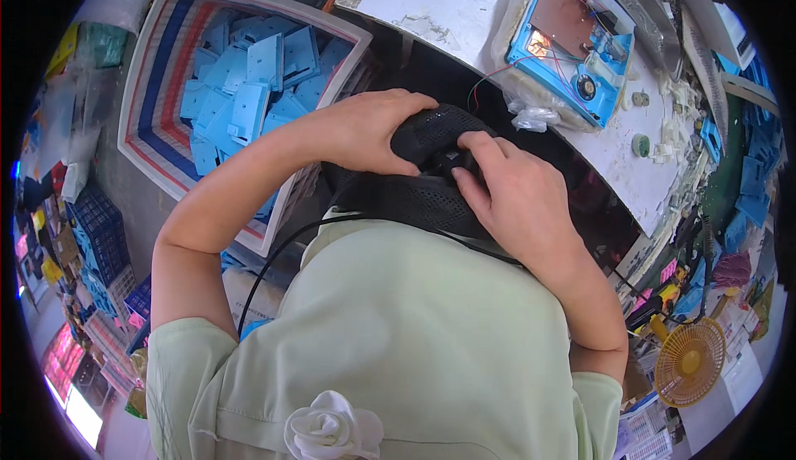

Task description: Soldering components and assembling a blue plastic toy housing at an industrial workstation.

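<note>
Below the bench, both hands, left hand and right hand, grip a black mesh strap, apparently mid-adjustment; next calls for a steady tightening pull.

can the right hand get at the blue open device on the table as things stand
Probably not at once. The right hand grips the black mesh pouch together with the left hand. The blue open device lies uncovered on the white table just beyond, so the path looks free once it lets go.
</note>
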`<action>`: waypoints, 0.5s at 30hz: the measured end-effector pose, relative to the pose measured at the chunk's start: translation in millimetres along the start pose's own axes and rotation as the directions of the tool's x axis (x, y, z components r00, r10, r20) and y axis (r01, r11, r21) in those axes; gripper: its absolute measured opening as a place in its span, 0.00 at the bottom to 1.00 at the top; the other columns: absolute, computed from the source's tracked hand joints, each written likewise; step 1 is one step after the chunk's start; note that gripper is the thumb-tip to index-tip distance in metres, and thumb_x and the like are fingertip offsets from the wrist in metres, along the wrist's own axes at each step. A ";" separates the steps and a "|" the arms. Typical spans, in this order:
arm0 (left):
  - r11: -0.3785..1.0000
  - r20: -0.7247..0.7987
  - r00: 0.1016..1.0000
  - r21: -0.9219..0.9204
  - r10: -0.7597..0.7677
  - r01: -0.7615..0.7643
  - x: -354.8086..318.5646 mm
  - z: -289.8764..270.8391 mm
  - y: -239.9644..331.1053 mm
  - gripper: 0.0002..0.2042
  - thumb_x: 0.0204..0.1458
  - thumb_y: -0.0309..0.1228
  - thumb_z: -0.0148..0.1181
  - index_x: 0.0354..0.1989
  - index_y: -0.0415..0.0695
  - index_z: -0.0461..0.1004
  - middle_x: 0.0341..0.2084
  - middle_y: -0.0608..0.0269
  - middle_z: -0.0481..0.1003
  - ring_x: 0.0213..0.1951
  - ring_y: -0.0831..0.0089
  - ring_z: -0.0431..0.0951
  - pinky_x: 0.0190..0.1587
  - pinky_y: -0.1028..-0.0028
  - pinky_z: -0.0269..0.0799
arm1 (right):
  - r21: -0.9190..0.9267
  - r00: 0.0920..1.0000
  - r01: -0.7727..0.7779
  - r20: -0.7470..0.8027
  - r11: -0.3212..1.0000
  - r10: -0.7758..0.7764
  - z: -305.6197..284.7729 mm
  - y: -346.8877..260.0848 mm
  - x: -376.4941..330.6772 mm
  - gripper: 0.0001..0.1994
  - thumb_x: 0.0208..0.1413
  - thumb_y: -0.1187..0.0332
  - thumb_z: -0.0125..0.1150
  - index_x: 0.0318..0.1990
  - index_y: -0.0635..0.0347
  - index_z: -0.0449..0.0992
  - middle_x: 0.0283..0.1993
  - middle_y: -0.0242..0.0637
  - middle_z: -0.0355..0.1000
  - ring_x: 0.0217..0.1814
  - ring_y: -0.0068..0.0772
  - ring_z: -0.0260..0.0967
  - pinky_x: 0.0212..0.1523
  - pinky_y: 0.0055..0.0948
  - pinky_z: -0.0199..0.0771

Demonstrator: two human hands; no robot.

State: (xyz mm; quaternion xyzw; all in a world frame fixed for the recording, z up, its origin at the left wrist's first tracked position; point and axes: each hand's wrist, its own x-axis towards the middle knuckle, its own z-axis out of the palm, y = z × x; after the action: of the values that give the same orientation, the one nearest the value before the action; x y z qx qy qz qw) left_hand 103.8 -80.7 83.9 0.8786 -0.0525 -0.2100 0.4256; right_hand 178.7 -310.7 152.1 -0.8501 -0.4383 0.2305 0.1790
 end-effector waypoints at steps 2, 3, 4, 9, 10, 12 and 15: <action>0.999 -0.062 0.998 0.032 -0.002 0.004 0.1 2.6 -0.3 0.33 0.45 0.29 0.64 0.64 0.39 0.69 0.54 0.46 0.76 0.55 0.54 0.77 0.59 0.62 0.72 | -0.091 0.995 0.093 -0.031 0.991 -0.096 -0.4 -1.4 0.5 0.10 0.58 0.61 0.65 0.39 0.57 0.78 0.37 0.39 0.73 0.41 0.42 0.75 0.36 0.38 0.79; 0.999 -0.033 0.999 -0.033 -0.023 0.022 1.1 0.5 -2.0 0.31 0.45 0.29 0.63 0.63 0.38 0.70 0.52 0.47 0.77 0.52 0.56 0.78 0.57 0.63 0.72 | -0.105 0.993 0.117 -0.009 0.988 -0.118 -2.9 -2.3 0.8 0.10 0.57 0.61 0.66 0.39 0.58 0.78 0.38 0.38 0.72 0.43 0.41 0.74 0.37 0.36 0.79; 0.994 -0.002 0.999 -0.097 -0.042 0.041 3.7 -3.8 -5.1 0.29 0.46 0.29 0.61 0.61 0.37 0.72 0.49 0.47 0.78 0.49 0.58 0.79 0.54 0.65 0.73 | -0.118 0.990 0.140 0.013 0.983 -0.140 -7.1 -3.3 1.1 0.11 0.56 0.61 0.67 0.39 0.58 0.79 0.39 0.37 0.71 0.45 0.39 0.72 0.37 0.35 0.79; 0.932 0.009 0.990 -0.336 -0.142 0.137 8.4 1.1 -13.9 0.26 0.45 0.27 0.58 0.56 0.35 0.75 0.43 0.49 0.80 0.41 0.63 0.80 0.48 0.69 0.75 | -0.174 0.970 0.242 0.069 0.955 -0.234 -8.8 -8.7 3.3 0.11 0.52 0.61 0.69 0.34 0.59 0.79 0.39 0.35 0.69 0.50 0.36 0.67 0.41 0.31 0.77; 0.905 0.027 0.985 -0.391 -0.173 0.170 9.0 2.7 -12.5 0.26 0.45 0.27 0.58 0.56 0.34 0.75 0.44 0.48 0.79 0.43 0.61 0.79 0.49 0.68 0.75 | -0.190 0.964 0.265 0.075 0.945 -0.255 -10.0 -8.7 4.3 0.11 0.52 0.62 0.70 0.33 0.59 0.79 0.38 0.35 0.68 0.50 0.36 0.67 0.41 0.31 0.77; 0.947 -0.056 0.994 -0.311 -0.098 0.076 7.4 9.4 -13.5 0.26 0.45 0.27 0.58 0.56 0.34 0.74 0.47 0.47 0.77 0.47 0.58 0.78 0.52 0.66 0.75 | -0.207 0.958 0.288 0.083 0.935 -0.276 -11.0 -5.9 4.0 0.10 0.50 0.62 0.70 0.32 0.59 0.79 0.38 0.34 0.68 0.49 0.36 0.67 0.42 0.31 0.76; 0.991 -0.200 0.971 0.044 0.134 -0.128 -1.3 21.8 -7.8 0.27 0.45 0.28 0.60 0.58 0.33 0.72 0.51 0.46 0.73 0.54 0.53 0.75 0.56 0.63 0.74 | -0.209 0.956 0.292 0.082 0.933 -0.281 -11.0 -2.0 -2.3 0.10 0.49 0.63 0.70 0.32 0.59 0.79 0.37 0.34 0.68 0.48 0.36 0.67 0.42 0.31 0.75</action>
State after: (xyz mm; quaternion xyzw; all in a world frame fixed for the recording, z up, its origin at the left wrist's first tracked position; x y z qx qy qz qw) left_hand 93.0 -91.3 66.4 0.8965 -0.0700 -0.0900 0.4281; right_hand 182.3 -312.6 162.8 -0.7854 -0.5847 0.1738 0.1050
